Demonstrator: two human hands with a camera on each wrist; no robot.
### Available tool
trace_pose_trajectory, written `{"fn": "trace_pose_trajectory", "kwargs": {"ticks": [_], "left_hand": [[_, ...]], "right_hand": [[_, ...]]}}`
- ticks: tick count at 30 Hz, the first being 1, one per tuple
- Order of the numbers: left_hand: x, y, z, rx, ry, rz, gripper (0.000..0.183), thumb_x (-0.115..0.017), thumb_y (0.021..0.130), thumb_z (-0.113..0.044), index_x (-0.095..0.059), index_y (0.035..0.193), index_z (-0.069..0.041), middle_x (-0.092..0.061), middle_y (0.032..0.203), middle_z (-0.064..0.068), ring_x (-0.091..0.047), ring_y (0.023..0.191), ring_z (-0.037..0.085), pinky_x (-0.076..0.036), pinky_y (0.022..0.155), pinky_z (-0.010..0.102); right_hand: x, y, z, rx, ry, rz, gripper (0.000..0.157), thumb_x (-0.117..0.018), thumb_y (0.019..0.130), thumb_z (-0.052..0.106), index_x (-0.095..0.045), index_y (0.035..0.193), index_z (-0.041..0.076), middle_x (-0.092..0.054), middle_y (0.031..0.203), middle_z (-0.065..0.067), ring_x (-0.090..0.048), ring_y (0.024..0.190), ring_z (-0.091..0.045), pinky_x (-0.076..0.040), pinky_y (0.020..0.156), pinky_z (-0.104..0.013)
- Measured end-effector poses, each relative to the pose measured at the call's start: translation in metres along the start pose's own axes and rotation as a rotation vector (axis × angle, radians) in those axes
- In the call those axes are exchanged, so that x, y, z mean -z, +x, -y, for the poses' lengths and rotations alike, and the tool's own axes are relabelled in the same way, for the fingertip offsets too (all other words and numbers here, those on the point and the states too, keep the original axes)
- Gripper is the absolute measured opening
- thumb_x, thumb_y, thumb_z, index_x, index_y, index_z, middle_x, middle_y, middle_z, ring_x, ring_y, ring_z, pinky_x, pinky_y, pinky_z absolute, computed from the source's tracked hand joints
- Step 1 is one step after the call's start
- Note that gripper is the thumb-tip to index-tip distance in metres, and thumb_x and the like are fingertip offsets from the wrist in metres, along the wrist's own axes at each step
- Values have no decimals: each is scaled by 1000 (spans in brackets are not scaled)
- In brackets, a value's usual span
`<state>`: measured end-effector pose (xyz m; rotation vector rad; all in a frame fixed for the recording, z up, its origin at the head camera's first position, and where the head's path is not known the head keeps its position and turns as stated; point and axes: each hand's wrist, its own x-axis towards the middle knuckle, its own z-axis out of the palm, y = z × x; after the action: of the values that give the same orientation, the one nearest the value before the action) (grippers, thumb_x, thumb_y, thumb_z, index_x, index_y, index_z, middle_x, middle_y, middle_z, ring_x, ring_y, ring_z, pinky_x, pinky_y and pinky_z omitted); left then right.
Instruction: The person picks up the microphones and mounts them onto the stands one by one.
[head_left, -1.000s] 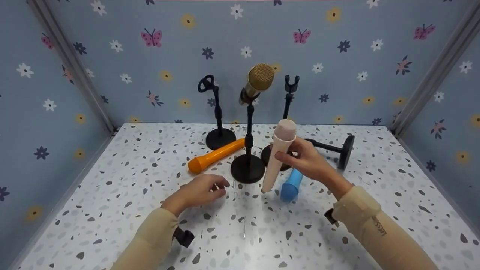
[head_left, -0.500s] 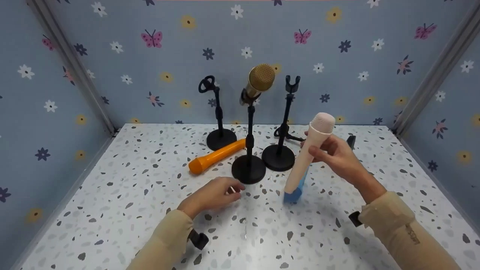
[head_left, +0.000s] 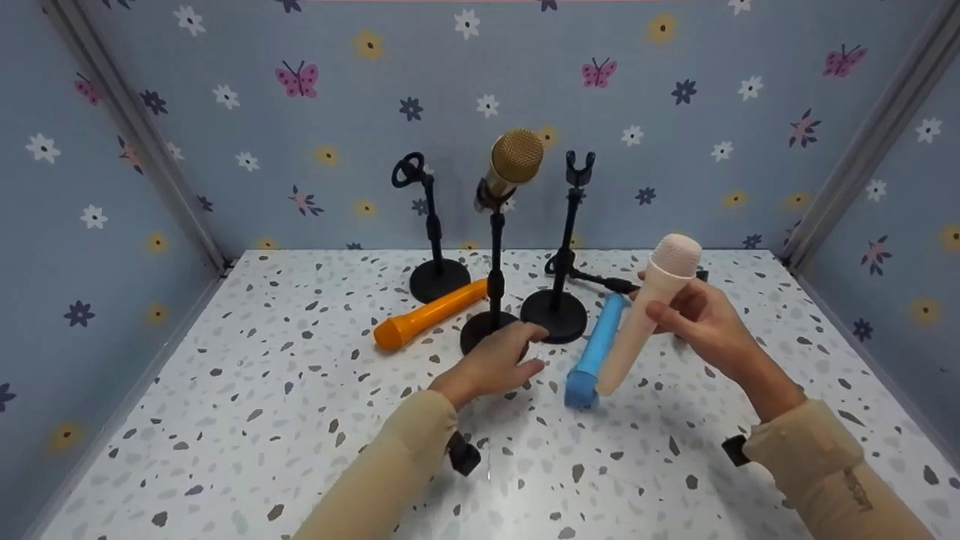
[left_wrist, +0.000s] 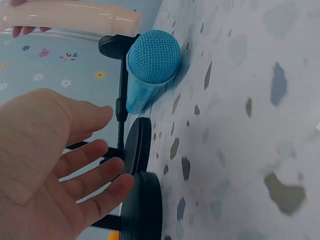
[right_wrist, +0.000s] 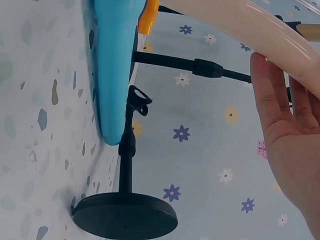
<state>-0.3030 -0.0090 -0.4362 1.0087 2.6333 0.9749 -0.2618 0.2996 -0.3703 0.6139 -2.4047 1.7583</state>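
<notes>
My right hand grips a pale pink microphone around its handle, head up and tilted, above the table at the right. In the right wrist view its smooth handle crosses the top, fingertips wrapped against it. My left hand reaches over the table with fingers spread and nothing in them, in front of the middle stand's base. A blue microphone lies on the table between the two hands, its mesh head toward the near side. The left fingers are apart from it in the left wrist view.
A gold microphone sits in the middle black stand. Upright stands with bare clips, a left one and a right one, flank it. Another stand lies on its side. An orange microphone lies at the left.
The right hand has carried the pale pink microphone rightward, away from the right stand, uncovering the blue microphone. My left hand has moved right and forward toward the blue microphone.
</notes>
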Motion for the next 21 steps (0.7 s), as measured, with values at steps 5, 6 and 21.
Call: {"fn": "trace_pose_trajectory", "kwargs": {"ticks": [5, 6, 21], "left_hand": [[0, 24, -6, -30, -67, -60, 55, -62, 102, -16, -41, 150, -1, -47, 148, 16, -48, 135, 25, -37, 114, 34], [1, 28, -6, -18, -80, -77, 56, -62, 102, -16, -40, 150, -1, -47, 148, 16, -48, 136, 25, -37, 114, 34], [-9, 73, -16, 141, -200, -286, 74, -64, 101, -19, -21, 160, -8, -37, 157, 13, -43, 140, 26, -33, 117, 39]], "right_hand": [[7, -8, 2, 12, -40, -31, 44, -62, 101, 6, -49, 142, -4, -68, 124, -7, -67, 111, -20, -58, 87, -32], [7, -9, 2, 14, -45, -34, 44, -62, 101, 5, -50, 142, -3, -68, 124, -6, -67, 111, -20, -57, 87, -32], [16, -22, 1, 4, -35, -77, 39, -60, 101, 4, -53, 139, 2, -69, 124, -5, -67, 106, -22, -59, 80, -33]]}}
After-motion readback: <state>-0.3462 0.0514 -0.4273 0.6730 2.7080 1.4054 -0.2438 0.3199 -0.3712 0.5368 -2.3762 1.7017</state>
